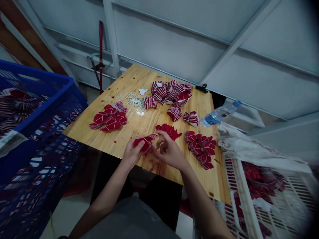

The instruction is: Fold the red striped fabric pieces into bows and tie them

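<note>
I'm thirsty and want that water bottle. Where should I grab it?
Grip the water bottle around its mid-body from above: it lies on its side by the right edge of the table, cap pointing away, so the round flank is open on top.

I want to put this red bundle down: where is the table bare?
Bare wood shows at the table's near-left corner, between the left red bundles and the left hand; at the far-left corner beyond the rubber bands; and in the near-right strip below the right pile. The far middle is crowded with striped bundles.
</note>
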`<action>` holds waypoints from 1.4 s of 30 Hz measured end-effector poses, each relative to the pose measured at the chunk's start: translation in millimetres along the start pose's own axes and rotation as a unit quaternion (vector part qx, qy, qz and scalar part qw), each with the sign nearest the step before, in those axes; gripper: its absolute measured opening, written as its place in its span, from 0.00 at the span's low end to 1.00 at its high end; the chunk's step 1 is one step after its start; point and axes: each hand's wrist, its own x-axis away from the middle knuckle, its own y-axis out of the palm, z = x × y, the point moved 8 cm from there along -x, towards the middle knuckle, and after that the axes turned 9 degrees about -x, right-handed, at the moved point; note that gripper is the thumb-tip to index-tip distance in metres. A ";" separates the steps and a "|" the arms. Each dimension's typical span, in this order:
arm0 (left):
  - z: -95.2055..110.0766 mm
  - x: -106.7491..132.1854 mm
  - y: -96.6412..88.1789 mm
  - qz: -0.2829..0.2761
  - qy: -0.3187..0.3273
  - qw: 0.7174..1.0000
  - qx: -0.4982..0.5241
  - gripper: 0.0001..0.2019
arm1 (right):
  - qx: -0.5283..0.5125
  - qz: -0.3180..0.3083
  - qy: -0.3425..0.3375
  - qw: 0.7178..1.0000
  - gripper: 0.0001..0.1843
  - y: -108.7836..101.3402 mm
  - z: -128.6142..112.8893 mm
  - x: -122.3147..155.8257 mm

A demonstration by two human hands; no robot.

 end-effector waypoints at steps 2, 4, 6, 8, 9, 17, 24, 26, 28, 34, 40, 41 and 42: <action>-5.2 0.3 -3.0 0.036 -0.009 0.997 0.066 0.25 | -0.093 0.069 -0.019 0.993 0.15 -10.2 10.7 8.7; -7.1 0.9 -3.8 0.042 -0.003 0.997 0.069 0.25 | -0.092 0.133 -0.055 0.985 0.05 -21.7 12.9 16.1; -7.0 1.8 -4.3 0.033 0.013 0.999 0.022 0.24 | 0.015 0.189 -0.069 0.979 0.12 -32.9 7.8 19.2; -1.2 3.7 -7.1 0.036 0.053 0.997 -0.053 0.22 | 0.145 0.229 -0.055 0.961 0.11 -43.3 -0.1 16.8; 4.0 5.1 -8.7 0.042 0.078 0.992 -0.094 0.21 | 0.187 0.237 -0.040 0.952 0.09 -47.8 -3.1 13.8; 49.7 31.4 7.5 0.019 0.234 0.938 -0.254 0.14 | -0.166 -0.051 0.122 0.977 0.33 10.7 15.2 -7.6; 48.0 42.3 11.4 0.046 0.280 0.929 -0.238 0.18 | -0.374 0.067 0.088 0.921 0.31 58.6 16.1 -12.6; 41.2 36.3 5.0 0.050 0.259 0.931 -0.251 0.20 | -0.368 0.052 0.100 0.923 0.26 63.8 21.2 -12.0; 33.5 27.1 0.5 0.019 0.229 0.936 -0.267 0.21 | -0.327 0.046 0.105 0.938 0.21 58.3 26.9 -10.6; 55.6 25.4 19.8 -0.173 0.262 0.836 -0.449 0.22 | 0.116 0.083 -0.005 0.990 0.13 13.7 7.8 -6.1; 90.2 41.4 61.7 -0.230 0.311 0.666 -0.638 0.24 | 0.258 -0.009 -0.032 0.966 0.16 26.6 -20.4 -3.1; 91.7 40.5 64.6 -0.235 0.311 0.657 -0.645 0.20 | 0.255 -0.015 -0.028 0.966 0.15 26.5 -24.4 -1.5; 92.3 39.7 66.4 -0.246 0.315 0.649 -0.647 0.17 | 0.244 -0.019 -0.024 0.969 0.14 25.0 -27.8 0.4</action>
